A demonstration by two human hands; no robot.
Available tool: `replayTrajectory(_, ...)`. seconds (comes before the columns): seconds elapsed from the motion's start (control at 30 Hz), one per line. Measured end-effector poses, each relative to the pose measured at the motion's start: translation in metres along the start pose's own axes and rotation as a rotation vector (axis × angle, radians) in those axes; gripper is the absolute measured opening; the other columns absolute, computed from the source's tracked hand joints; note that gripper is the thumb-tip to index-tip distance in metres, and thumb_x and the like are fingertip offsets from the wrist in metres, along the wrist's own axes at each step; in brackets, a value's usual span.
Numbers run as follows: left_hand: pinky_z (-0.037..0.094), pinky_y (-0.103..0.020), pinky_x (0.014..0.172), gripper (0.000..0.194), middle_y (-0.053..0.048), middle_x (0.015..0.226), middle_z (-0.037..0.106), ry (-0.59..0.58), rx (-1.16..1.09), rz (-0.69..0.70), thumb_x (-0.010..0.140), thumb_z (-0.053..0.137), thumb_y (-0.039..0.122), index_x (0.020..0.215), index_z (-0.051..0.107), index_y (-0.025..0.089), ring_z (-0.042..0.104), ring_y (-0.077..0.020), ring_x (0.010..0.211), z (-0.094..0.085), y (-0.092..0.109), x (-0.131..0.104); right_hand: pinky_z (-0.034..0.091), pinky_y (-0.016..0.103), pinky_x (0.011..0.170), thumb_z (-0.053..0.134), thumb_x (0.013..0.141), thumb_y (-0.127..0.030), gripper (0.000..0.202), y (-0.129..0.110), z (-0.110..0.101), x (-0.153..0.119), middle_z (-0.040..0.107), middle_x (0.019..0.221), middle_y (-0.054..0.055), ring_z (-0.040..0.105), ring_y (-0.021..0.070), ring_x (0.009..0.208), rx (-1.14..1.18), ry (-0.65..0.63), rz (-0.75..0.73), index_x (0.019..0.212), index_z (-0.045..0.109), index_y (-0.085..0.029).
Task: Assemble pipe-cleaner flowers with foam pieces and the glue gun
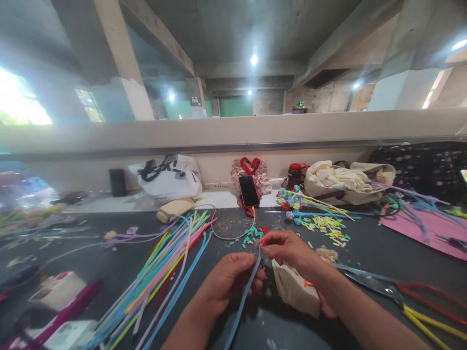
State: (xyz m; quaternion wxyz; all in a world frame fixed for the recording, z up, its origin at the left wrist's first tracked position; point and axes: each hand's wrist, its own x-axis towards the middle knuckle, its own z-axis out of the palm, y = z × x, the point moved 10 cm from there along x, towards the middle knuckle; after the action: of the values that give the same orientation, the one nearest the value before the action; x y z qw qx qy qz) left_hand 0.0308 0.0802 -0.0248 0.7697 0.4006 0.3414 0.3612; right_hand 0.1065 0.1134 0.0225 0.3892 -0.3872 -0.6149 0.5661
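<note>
A long blue pipe cleaner (243, 302) runs from my fingertips down toward the bottom of the view. My right hand (290, 250) pinches its upper end between thumb and fingers. Just below, my left hand (233, 278) closes its fingers around the same stem, thumb close to the right fingertips. Small green cut pieces (251, 236) lie on the dark table behind my fingers, with a few red ones beside them. To the left is a bundle of pipe cleaners (160, 279) in many colours. Under my right wrist sits a beige block-like bundle (296, 289), partly hidden.
Large shears (375, 286) lie at right beside red and yellow handles or loops. Behind are yellow cut pieces (326, 226), finished-looking small flowers (294, 201), a cabled phone (249, 191), a white bag (170, 177) and a cream cloth bag (346, 180). A pink sheet (425, 228) lies far right.
</note>
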Motion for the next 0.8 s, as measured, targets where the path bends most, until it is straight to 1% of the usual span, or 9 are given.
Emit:
replayTrajectory(0.17,0.04,-0.02,0.045,0.019,-0.003,0.055,0.059,0.029,-0.054,0.028,0.065,0.063,0.027,0.07,0.059,0.009,0.051,-0.0087,0.044,-0.006,0.002,-0.003,0.029,0.017,0.043,0.06,0.064,-0.027,0.018,-0.011,0.024,0.002,0.055,0.055,-0.003,0.042,0.0058,0.047,-0.018,-0.096,-0.058,0.078,0.065,-0.015)
replayTrajectory(0.27,0.041,-0.02,0.047,0.016,-0.002,0.054,0.059,0.084,-0.065,0.064,0.063,0.064,0.025,0.066,0.058,0.01,0.052,-0.0086,0.045,-0.014,0.007,-0.007,0.033,0.018,0.046,0.058,0.066,-0.026,0.025,-0.013,0.023,0.0,0.059,0.065,-0.002,0.048,0.0078,0.053,-0.106,-0.091,-0.061,0.089,0.063,-0.016)
replayTrajectory(0.37,0.036,-0.015,0.041,0.015,-0.001,0.06,0.06,0.215,-0.046,0.104,0.063,0.064,0.025,0.065,0.058,0.011,0.05,-0.0062,0.046,-0.033,0.014,-0.011,0.038,0.021,0.056,0.055,0.069,-0.024,0.022,-0.019,0.006,-0.003,0.062,0.078,0.001,0.054,0.0121,0.066,-0.452,0.01,-0.153,0.089,0.063,-0.018)
replayTrajectory(0.43,0.025,-0.011,0.033,0.016,0.0,0.063,0.06,0.287,-0.017,0.121,0.062,0.065,0.025,0.068,0.058,0.012,0.042,-0.0016,0.039,-0.044,0.019,-0.013,0.037,0.022,0.061,0.052,0.07,-0.02,0.016,-0.019,0.0,-0.007,0.063,0.075,0.002,0.055,0.0136,0.068,-0.777,0.06,-0.221,0.079,0.065,-0.019)
replayTrajectory(0.47,0.019,-0.011,0.03,0.016,0.0,0.062,0.059,0.3,-0.016,0.118,0.062,0.065,0.025,0.069,0.058,0.012,0.037,0.0003,0.035,-0.048,0.02,-0.012,0.037,0.023,0.061,0.05,0.071,-0.018,0.016,-0.015,0.002,-0.009,0.063,0.074,0.002,0.055,0.0138,0.068,-0.913,0.046,-0.236,0.076,0.065,-0.02)
replayTrajectory(0.53,0.014,-0.01,0.028,0.015,0.001,0.06,0.058,0.292,-0.069,0.108,0.063,0.064,0.024,0.071,0.058,0.012,0.03,0.002,0.033,-0.052,0.019,-0.01,0.035,0.022,0.06,0.049,0.071,-0.016,0.017,-0.002,0.011,-0.011,0.063,0.074,0.002,0.055,0.0137,0.067,-1.091,-0.013,-0.239,0.074,0.065,-0.021)
replayTrajectory(0.63,0.015,-0.008,0.028,0.012,0.003,0.055,0.053,0.237,-0.234,0.084,0.065,0.061,0.02,0.072,0.056,0.012,0.031,0.0015,0.034,-0.053,0.015,-0.007,0.034,0.021,0.056,0.049,0.073,-0.019,0.016,0.011,0.025,-0.012,0.063,0.073,0.004,0.056,0.014,0.066,-1.205,-0.056,-0.211,0.073,0.065,-0.02)
replayTrajectory(0.73,0.017,-0.008,0.028,0.008,0.005,0.049,0.047,0.129,-0.393,0.074,0.067,0.057,0.019,0.069,0.053,0.013,0.032,-0.0005,0.035,-0.047,0.015,-0.006,0.036,0.021,0.057,0.048,0.073,-0.016,0.017,0.006,0.031,-0.01,0.062,0.072,0.003,0.055,0.0137,0.065,-1.122,-0.031,-0.202,0.074,0.065,-0.02)
replayTrajectory(0.8,0.017,-0.009,0.027,0.008,0.005,0.047,0.044,0.051,-0.45,0.082,0.068,0.056,0.02,0.068,0.052,0.014,0.033,-0.0017,0.035,-0.04,0.017,-0.006,0.039,0.022,0.062,0.048,0.071,-0.014,0.022,-0.004,0.033,-0.008,0.062,0.081,0.003,0.055,0.0137,0.07,-0.94,-0.01,-0.232,0.087,0.063,-0.02)
